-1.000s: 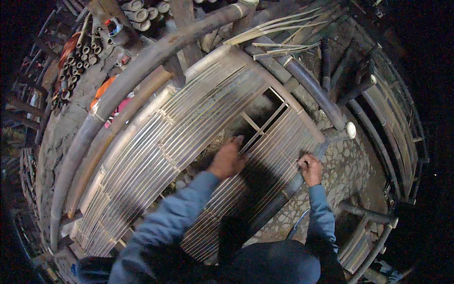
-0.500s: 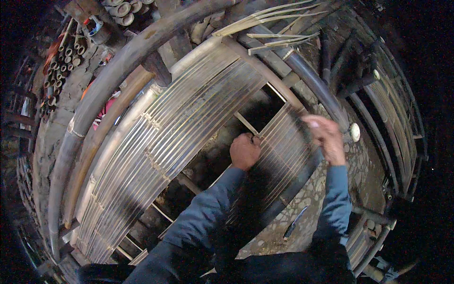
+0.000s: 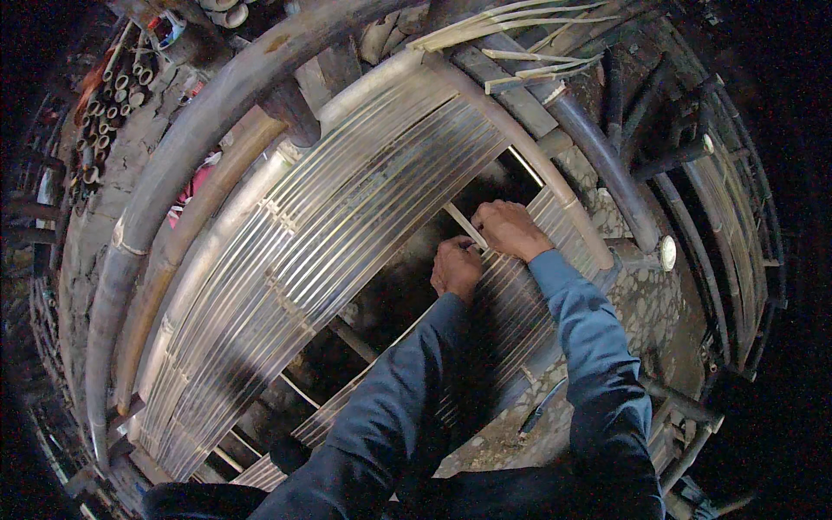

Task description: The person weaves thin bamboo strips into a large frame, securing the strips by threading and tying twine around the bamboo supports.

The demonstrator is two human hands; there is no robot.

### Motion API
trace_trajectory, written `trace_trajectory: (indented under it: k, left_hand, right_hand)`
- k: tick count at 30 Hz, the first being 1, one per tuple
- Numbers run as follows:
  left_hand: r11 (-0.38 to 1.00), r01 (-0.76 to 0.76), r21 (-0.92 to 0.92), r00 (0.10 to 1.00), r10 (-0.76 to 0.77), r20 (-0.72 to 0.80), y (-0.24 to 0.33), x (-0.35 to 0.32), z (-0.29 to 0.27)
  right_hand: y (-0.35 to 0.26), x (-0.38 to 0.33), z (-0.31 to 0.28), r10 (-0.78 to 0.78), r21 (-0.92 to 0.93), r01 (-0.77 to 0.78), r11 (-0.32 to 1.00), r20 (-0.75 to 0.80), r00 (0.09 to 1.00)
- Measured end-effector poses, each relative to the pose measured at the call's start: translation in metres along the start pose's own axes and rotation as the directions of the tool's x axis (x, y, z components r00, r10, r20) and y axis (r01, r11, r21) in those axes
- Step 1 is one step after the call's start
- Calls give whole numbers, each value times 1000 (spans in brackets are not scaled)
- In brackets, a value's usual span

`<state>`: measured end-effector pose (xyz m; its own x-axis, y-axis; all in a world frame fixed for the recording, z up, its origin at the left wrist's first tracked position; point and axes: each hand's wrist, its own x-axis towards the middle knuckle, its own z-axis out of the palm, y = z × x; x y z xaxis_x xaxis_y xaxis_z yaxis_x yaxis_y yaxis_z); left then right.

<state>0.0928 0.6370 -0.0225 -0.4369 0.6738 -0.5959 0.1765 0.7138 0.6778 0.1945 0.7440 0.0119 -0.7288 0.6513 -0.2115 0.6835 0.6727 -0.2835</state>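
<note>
My left hand (image 3: 457, 267) and my right hand (image 3: 511, 230) are close together at the inner edge of the narrower panel of thin bamboo slats (image 3: 511, 299). Both hands have curled fingers, pinching at a spot beside a thin crosspiece (image 3: 463, 221) that spans the dark gap. Whatever is between the fingertips is too small to make out. Across the gap lies the wider slat panel (image 3: 347, 186), with lashings (image 3: 276, 217) tied over its slats. A bamboo pole (image 3: 529, 165) borders the slats at the far right.
A knife (image 3: 536, 418) lies on the stony ground near my right forearm. Thick bamboo poles (image 3: 113, 260) curve along the left, and a dark pole (image 3: 607, 178) stands on the right. Split strips (image 3: 511, 26) jut out at the top. Cut bamboo tubes (image 3: 108, 113) are stacked at upper left.
My right hand, blurred and raised over the right side of the narrower panel before, has come left and down beside my left hand. The left hand has stayed near the same spot.
</note>
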Motion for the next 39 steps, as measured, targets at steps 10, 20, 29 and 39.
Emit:
trace_trajectory:
  k: [10, 20, 29, 39]
  left_hand:
    - [630, -607, -485, 795, 475, -378, -30, -6, 0]
    - [689, -437, -578, 864, 500, -57, -18, -23, -12]
    - [721, -498, -481, 845, 527, -85, -31, -8, 9]
    - [731, -631, -260, 773, 619, -139, -31, -16, -3]
  right_hand:
    - [13, -31, -45, 157, 837, -539, 93, 523, 838]
    - [20, -86, -55, -17, 293, 98, 951, -268, 963]
    - [130, -314, -189, 622, 835, 529, -155, -333, 709]
    - [172, -547, -265, 774, 937, 259, 232, -340, 534]
